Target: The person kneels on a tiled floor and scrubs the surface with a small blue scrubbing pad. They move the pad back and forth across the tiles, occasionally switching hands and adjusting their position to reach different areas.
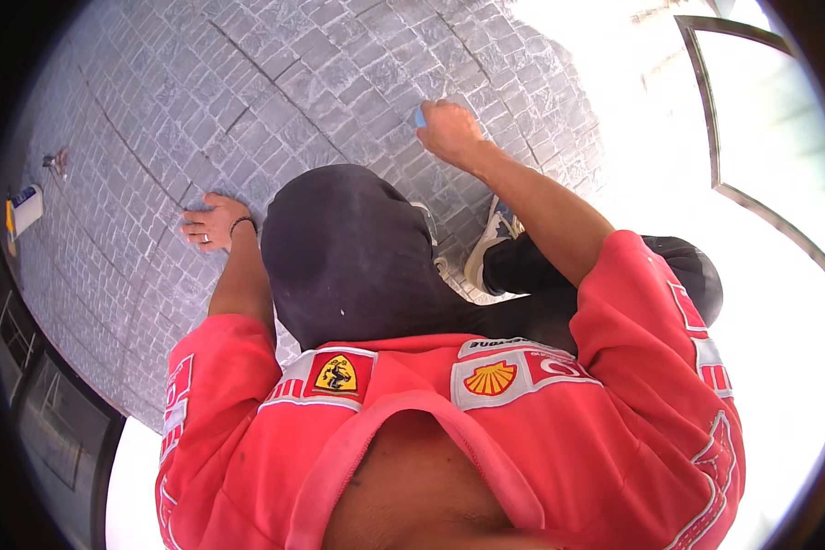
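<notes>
L hand (214, 223) spread, palm down on paving (275, 119), prob. taking wt. R hand (452, 134) curled round blue item (420, 118), mostly hidden, fwd of knee (348, 247). Risk: L palm slips if wt shifts; item may snag on paving, twist loose.

My left hand (213, 223) rests on the paving (156, 110), left of my knee (348, 247). My right hand (449, 131) is farther forward, an object (420, 117) in its fingers, 1 shoe (497, 240) behind it. Far left is a container (28, 208); far right, a frame (703, 101).
</notes>
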Demonstrator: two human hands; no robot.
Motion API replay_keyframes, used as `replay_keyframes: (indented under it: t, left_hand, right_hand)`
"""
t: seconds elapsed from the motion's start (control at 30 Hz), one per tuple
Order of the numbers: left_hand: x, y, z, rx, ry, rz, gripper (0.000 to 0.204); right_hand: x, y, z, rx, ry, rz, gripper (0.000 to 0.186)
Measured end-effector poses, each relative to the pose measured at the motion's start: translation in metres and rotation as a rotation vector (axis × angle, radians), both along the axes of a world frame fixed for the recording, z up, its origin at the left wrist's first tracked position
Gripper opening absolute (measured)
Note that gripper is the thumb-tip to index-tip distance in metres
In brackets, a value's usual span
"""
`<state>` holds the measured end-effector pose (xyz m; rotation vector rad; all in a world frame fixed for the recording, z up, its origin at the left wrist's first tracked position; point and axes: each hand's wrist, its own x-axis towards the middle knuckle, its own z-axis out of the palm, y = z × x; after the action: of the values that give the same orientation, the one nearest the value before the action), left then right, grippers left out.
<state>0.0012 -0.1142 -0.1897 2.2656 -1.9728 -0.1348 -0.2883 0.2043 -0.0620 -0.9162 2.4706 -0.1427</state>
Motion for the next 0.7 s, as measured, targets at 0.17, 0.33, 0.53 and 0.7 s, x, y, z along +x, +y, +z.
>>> replay_keyframes:
  t: [0.17, 0.33, 0.53, 0.7]
  left_hand:
    - [0.001, -0.002, -0.002, -0.011, 0.013, -0.001, 0.077]
    - [0.001, -0.003, -0.003, -0.006, -0.015, 0.006, 0.077]
    - [0.001, -0.002, -0.002, -0.002, -0.011, -0.002, 0.077]
    - [0.002, -0.001, -0.001, 0.005, -0.01, 0.009, 0.077]
  right_hand:
    - [-0.019, 0.013, -0.004, -0.103, -0.071, -0.216, 0.037]
    - [-0.012, 0.016, -0.004, -0.002, 0.004, -0.329, 0.04]
    - [-0.002, 0.002, 0.0, 0.077, 0.041, -0.003, 0.033]
    - [-0.032, 0.011, -0.006, 0.131, -0.071, 0.083, 0.033]
